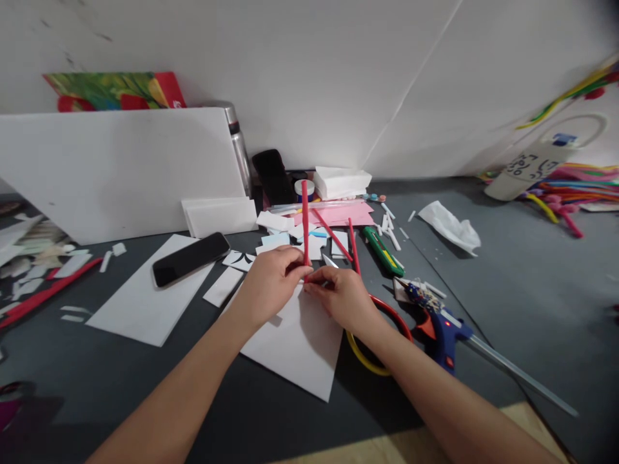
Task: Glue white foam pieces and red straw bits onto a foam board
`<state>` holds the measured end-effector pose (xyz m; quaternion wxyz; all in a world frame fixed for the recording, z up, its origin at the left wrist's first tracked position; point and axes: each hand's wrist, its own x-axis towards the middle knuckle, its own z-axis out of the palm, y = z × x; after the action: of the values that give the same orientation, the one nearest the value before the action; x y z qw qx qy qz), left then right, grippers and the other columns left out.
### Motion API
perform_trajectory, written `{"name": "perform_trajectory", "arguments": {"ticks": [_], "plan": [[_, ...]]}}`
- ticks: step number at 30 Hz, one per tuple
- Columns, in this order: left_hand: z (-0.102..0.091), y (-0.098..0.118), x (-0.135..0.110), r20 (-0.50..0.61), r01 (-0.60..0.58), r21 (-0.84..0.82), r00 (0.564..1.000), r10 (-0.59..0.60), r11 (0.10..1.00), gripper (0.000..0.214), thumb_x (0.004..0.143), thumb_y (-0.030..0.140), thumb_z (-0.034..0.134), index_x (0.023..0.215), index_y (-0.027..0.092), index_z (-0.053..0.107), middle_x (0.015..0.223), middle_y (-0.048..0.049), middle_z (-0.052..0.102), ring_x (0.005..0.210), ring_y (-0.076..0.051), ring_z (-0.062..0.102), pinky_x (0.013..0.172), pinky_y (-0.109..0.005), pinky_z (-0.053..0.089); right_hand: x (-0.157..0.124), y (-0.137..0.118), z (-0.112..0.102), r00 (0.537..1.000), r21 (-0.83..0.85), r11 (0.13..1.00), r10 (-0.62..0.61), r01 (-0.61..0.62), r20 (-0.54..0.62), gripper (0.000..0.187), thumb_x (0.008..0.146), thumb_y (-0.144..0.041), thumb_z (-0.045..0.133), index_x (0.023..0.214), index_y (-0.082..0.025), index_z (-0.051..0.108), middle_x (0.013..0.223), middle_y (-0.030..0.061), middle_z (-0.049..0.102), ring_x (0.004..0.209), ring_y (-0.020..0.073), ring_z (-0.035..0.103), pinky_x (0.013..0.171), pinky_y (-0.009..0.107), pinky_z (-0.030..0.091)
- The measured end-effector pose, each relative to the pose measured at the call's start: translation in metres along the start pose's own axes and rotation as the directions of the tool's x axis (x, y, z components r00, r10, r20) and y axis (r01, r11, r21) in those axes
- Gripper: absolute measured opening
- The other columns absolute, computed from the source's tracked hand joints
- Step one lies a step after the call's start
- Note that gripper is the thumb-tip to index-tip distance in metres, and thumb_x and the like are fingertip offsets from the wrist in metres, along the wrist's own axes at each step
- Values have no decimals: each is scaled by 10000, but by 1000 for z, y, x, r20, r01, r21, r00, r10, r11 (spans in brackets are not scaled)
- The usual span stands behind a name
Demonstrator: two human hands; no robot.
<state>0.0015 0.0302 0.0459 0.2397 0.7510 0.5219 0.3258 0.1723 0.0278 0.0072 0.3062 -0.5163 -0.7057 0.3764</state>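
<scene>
A thin red pipe cleaner [305, 216] stands nearly upright, and my left hand [273, 280] pinches it near its lower end between thumb and fingers. Just below, the closed fingertips of my right hand [341, 293] meet the same lower end. Both hands are above a white foam board sheet [300, 348]. Two more red pieces [354, 245] lean behind my right hand. Under my right wrist lie scissors with red and yellow handles [372, 367], partly hidden by the arm.
A blue glue gun [447, 338] with a clear glue stick lies right, beside a green cutter [384, 251]. A phone [191, 259] rests on a white sheet [145, 303] at left. White scraps, a steel bottle [240, 154], crumpled tissue [449, 227] and coloured pipe cleaners [580, 187] surround the area.
</scene>
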Motion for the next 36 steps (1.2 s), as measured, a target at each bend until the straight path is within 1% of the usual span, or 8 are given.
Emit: {"name": "perform_trajectory", "arguments": {"ticks": [9, 16, 21, 24, 26, 28, 31, 36], "plan": [[-1, 1, -2, -40, 35, -46, 999, -37, 998, 96, 855, 214, 624, 784, 201, 688, 806, -11, 701, 758, -173, 638, 720, -295, 484, 1, -3, -2, 999, 5, 1000, -17, 17, -28, 132, 826, -223, 632, 838, -191, 760, 653, 1, 685, 592, 150, 585, 577, 259, 414], [-9, 14, -5, -64, 165, -311, 979, -194, 936, 111, 811, 298, 702, 804, 188, 715, 712, -3, 716, 650, -164, 656, 620, -265, 516, -5, -23, -21, 995, 48, 995, -88, 90, -41, 68, 788, -182, 662, 800, -184, 729, 868, 43, 697, 784, 179, 608, 676, 282, 427], [-15, 22, -13, -17, 245, -452, 959, -283, 858, 166, 820, 334, 708, 812, 169, 693, 665, 0, 691, 613, -150, 655, 595, -253, 528, -11, -29, -27, 995, 188, 981, -57, 41, 78, 76, 823, -199, 613, 798, -167, 677, 710, 17, 692, 663, 156, 640, 626, 263, 477], [-17, 23, -26, -11, 232, -199, 971, -239, 952, 285, 905, 403, 600, 738, 179, 651, 599, 5, 648, 549, -144, 613, 537, -262, 492, -15, -30, -28, 992, 223, 975, -26, -3, 127, 53, 807, -168, 607, 775, -162, 650, 644, -7, 653, 604, 137, 630, 584, 242, 477], [-18, 24, -37, -97, 86, 137, 993, -73, 987, 360, 928, 410, 566, 654, 179, 609, 576, -3, 606, 551, -157, 582, 552, -298, 486, -16, -30, -30, 990, 212, 977, -12, -19, 141, 44, 796, -152, 611, 764, -165, 638, 615, -28, 610, 567, 120, 583, 532, 222, 436], [-19, 25, -46, -134, -131, 372, 972, 192, 919, 237, 936, 308, 562, 774, 160, 655, 733, -48, 669, 737, -206, 634, 730, -370, 531, -18, -30, -33, 987, 194, 981, -14, -18, 158, 47, 785, -142, 619, 751, -170, 634, 602, -43, 572, 554, 106, 529, 503, 211, 389], [-17, 28, -53, 11, -391, 525, 891, 454, 756, 234, 913, 141, 548, 1121, 124, 654, 1045, -104, 693, 1105, -270, 585, 1076, -497, 392, -22, -30, -38, 983, 159, 987, -36, 6, 183, 69, 759, -111, 628, 735, -176, 632, 620, -51, 560, 577, 99, 491, 512, 210, 357], [-12, 31, -55, 101, -397, 617, 896, 432, 680, 283, 861, 97, 565, 1117, 147, 673, 1027, -102, 640, 1043, -279, 553, 1107, -551, 332, -27, -35, -43, 968, 6, 994, -105, 106, 228, 94, 769, -90, 597, 770, -179, 627, 653, -52, 582, 597, 97, 508, 545, 214, 364]]}}
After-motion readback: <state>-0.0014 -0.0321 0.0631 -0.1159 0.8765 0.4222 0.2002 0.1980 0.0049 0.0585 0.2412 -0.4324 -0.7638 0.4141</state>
